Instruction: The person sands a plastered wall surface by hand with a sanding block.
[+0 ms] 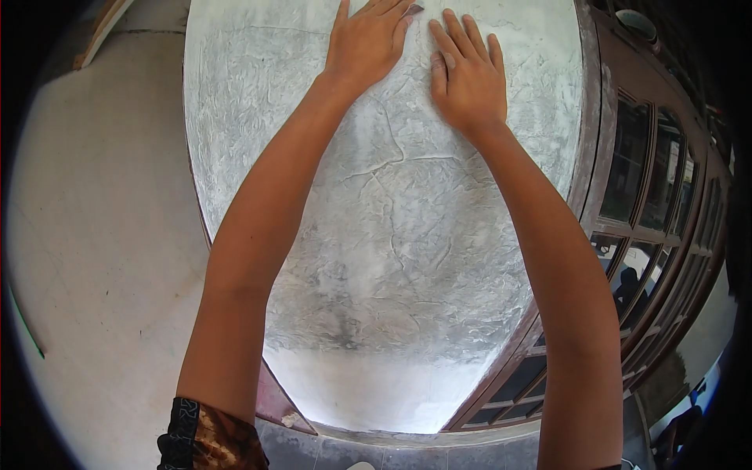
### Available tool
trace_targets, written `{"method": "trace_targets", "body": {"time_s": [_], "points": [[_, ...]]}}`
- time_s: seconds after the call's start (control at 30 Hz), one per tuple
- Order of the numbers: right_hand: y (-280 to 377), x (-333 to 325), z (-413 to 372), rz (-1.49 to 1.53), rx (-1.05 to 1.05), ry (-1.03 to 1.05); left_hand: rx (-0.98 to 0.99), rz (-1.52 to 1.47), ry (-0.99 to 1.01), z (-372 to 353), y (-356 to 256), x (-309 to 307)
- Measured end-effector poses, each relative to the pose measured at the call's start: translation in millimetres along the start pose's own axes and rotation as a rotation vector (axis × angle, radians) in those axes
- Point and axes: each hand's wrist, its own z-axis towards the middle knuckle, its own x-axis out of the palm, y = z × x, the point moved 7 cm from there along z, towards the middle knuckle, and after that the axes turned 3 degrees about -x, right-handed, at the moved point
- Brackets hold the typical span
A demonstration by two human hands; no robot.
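A grey and white plastered wall (pixel 392 235) with raised cracks and rough texture stands in front of me. At the top edge, my left hand (pixel 366 43) lies against it with the fingers close together. The corner of a small dark flat piece, which looks like sandpaper (pixel 416 10), pokes out by its fingertips; the rest is hidden under the hand. To the right, my right hand (pixel 474 82) rests on the plaster with fingers spread and nothing in them. Pale dust marks its index finger and thumb.
Brown wooden window frames (pixel 619 180) with glass panes run along the right. A smooth beige wall (pixel 110 204) is on the left, with a wooden piece (pixel 102 35) at its top. Grey floor tiles (pixel 415 458) show below.
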Motion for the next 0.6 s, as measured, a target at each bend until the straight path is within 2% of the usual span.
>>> {"method": "trace_targets", "body": {"time_s": [0.2, 0.3, 0.33, 0.43, 0.6], "points": [[6.5, -6.0, 2.0, 0.098, 0.012, 0.088, 0.000, -0.036, -0.003, -82.3, -18.3, 1.4], [6.4, -5.1, 5.4, 0.074, 0.022, 0.096, 0.007, 0.056, -0.110, -37.6, -0.4, 3.5], [6.6, -5.9, 5.3, 0.070, 0.024, 0.094, -0.045, 0.052, -0.063, -20.7, 6.4, 8.6], [6.4, -5.1, 3.7, 0.059, 0.025, 0.103, -0.014, -0.026, -0.091, -9.3, 3.0, 5.5], [5.8, -2.5, 2.6, 0.067, 0.018, 0.099, -0.018, 0.035, -0.028, -81.8, -22.0, -2.4]]}}
